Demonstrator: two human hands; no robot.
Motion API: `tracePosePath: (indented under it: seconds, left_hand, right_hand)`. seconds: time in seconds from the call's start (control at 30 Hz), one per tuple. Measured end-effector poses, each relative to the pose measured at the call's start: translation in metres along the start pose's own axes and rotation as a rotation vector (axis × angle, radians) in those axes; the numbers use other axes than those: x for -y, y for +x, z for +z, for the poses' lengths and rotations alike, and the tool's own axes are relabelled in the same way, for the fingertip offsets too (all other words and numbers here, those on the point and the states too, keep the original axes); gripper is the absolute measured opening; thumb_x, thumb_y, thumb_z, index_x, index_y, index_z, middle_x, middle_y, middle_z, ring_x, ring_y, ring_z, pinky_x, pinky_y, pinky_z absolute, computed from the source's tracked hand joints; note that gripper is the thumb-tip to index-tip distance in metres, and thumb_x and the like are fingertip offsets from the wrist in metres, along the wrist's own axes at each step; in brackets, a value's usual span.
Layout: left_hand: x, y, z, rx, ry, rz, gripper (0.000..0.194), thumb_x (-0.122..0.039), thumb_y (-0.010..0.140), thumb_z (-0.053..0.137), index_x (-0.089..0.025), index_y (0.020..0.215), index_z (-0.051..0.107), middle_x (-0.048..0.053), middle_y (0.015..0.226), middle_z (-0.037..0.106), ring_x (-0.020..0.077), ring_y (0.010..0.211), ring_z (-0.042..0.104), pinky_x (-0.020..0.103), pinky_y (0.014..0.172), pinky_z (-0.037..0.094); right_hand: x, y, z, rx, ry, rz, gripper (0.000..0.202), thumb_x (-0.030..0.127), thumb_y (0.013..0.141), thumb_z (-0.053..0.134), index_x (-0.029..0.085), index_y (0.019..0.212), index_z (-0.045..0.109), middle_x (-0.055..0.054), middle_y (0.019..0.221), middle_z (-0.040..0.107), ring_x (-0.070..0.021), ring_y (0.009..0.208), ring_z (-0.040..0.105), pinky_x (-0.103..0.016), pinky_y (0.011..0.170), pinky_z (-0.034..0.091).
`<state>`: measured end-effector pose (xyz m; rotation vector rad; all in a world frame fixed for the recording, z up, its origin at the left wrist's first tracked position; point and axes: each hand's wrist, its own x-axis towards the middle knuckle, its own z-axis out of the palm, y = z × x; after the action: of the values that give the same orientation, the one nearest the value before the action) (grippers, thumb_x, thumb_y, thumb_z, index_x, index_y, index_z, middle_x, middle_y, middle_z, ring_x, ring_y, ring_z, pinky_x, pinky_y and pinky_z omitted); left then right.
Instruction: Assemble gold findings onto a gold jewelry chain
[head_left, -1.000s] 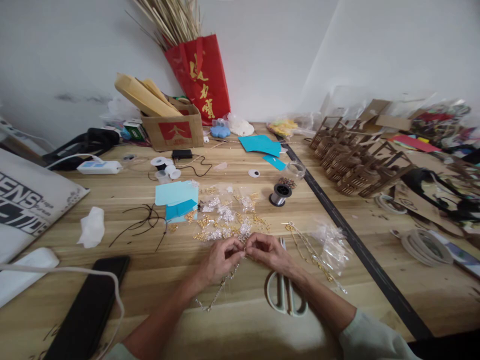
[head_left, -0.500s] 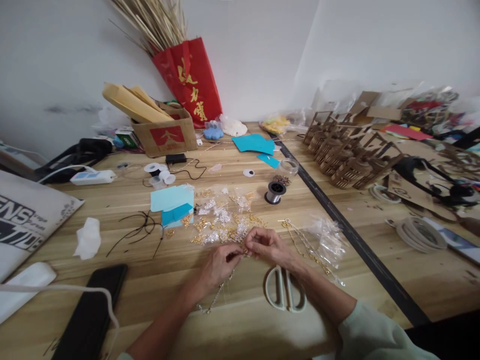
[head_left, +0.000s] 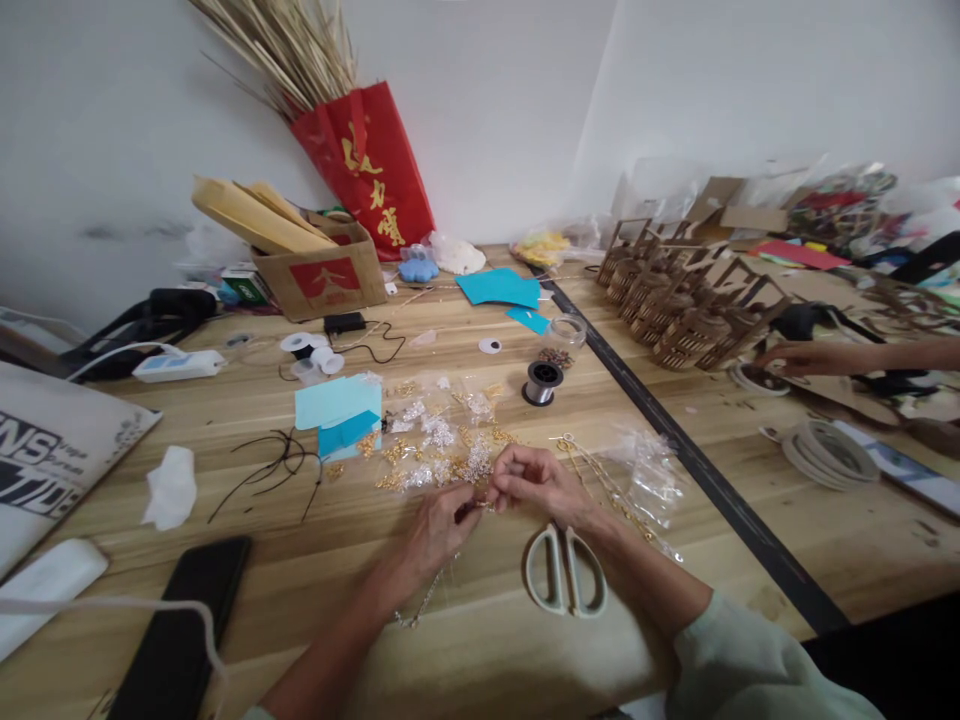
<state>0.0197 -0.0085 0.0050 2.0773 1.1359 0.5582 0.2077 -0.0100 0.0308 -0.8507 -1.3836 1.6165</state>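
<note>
My left hand (head_left: 435, 525) is closed in a pinch, and a thin silver chain (head_left: 418, 613) trails from under it onto the table. Right against it, my right hand (head_left: 536, 482) pinches too; the small piece between the fingertips is too tiny to name. Just beyond both hands lie small gold and silver findings (head_left: 435, 432), some in clear little bags. Scissors (head_left: 556, 570) with pale handles rest below my right wrist, their blades hidden. Gold-coloured chains (head_left: 592, 475) lie to the right of that hand, beside crumpled clear plastic bags (head_left: 649, 470).
A spool of silver wire (head_left: 542, 383) and a jar (head_left: 566, 335) stand farther back. Turquoise sheets (head_left: 337, 402), black cords (head_left: 281, 460) and a dark phone (head_left: 184, 625) lie left. Wooden lantern-like frames (head_left: 675, 300) stand right, where another person's hand (head_left: 795, 357) touches a roll of tape (head_left: 757, 380).
Another person's hand and forearm have come in from the right edge. My hands stay pinched together in nearly the same spot. The view has shifted slightly.
</note>
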Motion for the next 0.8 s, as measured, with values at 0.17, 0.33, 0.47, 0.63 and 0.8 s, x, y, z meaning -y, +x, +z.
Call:
tracePosePath:
  seconds: [0.17, 0.33, 0.47, 0.63, 0.8]
  left_hand:
    - [0.002, 0.001, 0.004, 0.009, 0.002, 0.12, 0.019, -0.018, 0.086, 0.048, -0.018, 0.072, 0.061, 0.002, 0.069, 0.062, 0.0171, 0.066, 0.057, 0.025, 0.065, 0.04]
    - [0.005, 0.001, 0.006, 0.004, 0.072, 0.163, 0.018, -0.016, 0.085, 0.048, -0.017, 0.072, 0.06, 0.003, 0.068, 0.061, 0.0167, 0.065, 0.056, 0.026, 0.064, 0.04]
    - [0.007, 0.001, 0.007, -0.007, 0.107, 0.165, 0.02, -0.018, 0.086, 0.049, -0.016, 0.07, 0.06, 0.003, 0.068, 0.061, 0.0166, 0.064, 0.057, 0.026, 0.063, 0.041]
    - [0.004, 0.0, 0.006, 0.014, 0.118, 0.137, 0.016, -0.017, 0.086, 0.05, -0.015, 0.076, 0.063, 0.003, 0.074, 0.064, 0.0167, 0.069, 0.059, 0.026, 0.067, 0.043]
    - [0.002, -0.001, 0.006, 0.03, 0.118, 0.13, 0.015, -0.015, 0.086, 0.05, -0.015, 0.079, 0.063, 0.004, 0.077, 0.067, 0.0166, 0.073, 0.061, 0.025, 0.071, 0.044]
  right_hand:
    - [0.005, -0.001, -0.001, -0.008, 0.003, -0.019, 0.028, 0.041, 0.082, 0.066, 0.015, 0.081, 0.055, -0.003, 0.072, 0.069, -0.0111, 0.058, 0.063, -0.021, 0.052, 0.044]
    - [0.011, -0.003, -0.003, -0.008, 0.006, -0.007, 0.027, 0.04, 0.083, 0.065, 0.016, 0.081, 0.054, -0.003, 0.072, 0.069, -0.0115, 0.057, 0.064, -0.021, 0.052, 0.045]
    - [0.015, -0.006, -0.007, -0.001, -0.002, -0.015, 0.025, 0.039, 0.084, 0.064, 0.016, 0.082, 0.054, -0.003, 0.073, 0.069, -0.0116, 0.058, 0.064, -0.022, 0.054, 0.047]
    - [0.019, -0.007, -0.007, 0.023, -0.017, -0.025, 0.026, 0.039, 0.084, 0.063, 0.015, 0.082, 0.054, -0.004, 0.073, 0.069, -0.012, 0.059, 0.064, -0.022, 0.054, 0.047]
    - [0.02, -0.007, -0.001, 0.052, -0.041, -0.01, 0.026, 0.038, 0.083, 0.065, 0.014, 0.079, 0.055, -0.005, 0.071, 0.068, -0.0125, 0.062, 0.063, -0.022, 0.055, 0.046]
